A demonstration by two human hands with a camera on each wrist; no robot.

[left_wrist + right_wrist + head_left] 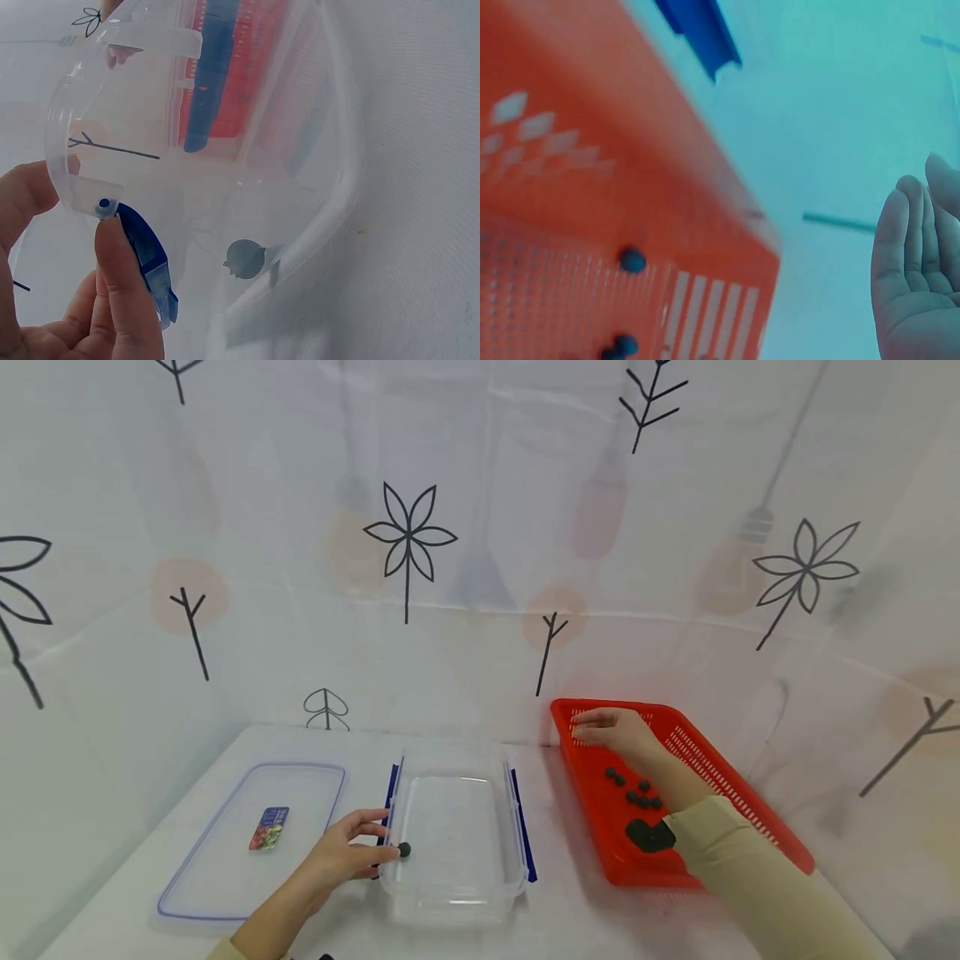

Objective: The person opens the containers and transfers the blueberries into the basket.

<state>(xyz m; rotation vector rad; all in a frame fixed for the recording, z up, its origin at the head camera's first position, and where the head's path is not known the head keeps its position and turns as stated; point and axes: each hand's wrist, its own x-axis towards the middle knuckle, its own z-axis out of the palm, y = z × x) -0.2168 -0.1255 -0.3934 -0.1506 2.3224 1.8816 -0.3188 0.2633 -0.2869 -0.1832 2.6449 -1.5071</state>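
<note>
In the head view, my left hand (351, 853) is at the left side of a clear plastic box (450, 893). The left wrist view has its thumb and fingers pinching the box's rim beside a blue clip (146, 259). One small dark ball, berry-like (245, 259), lies inside the box. My right hand (618, 735) hovers over the far left part of a red basket (600, 839), fingers extended. Nothing shows in the right hand (919, 270) in its wrist view. Several dark balls (632, 796) lie on the basket floor.
A clear lid (225, 893) with a blue edge and a colourful label (268, 828) lies on the white table left of the box. Blue side clips (522, 827) hang from the box. Behind the table stands a patterned white cloth (465, 677).
</note>
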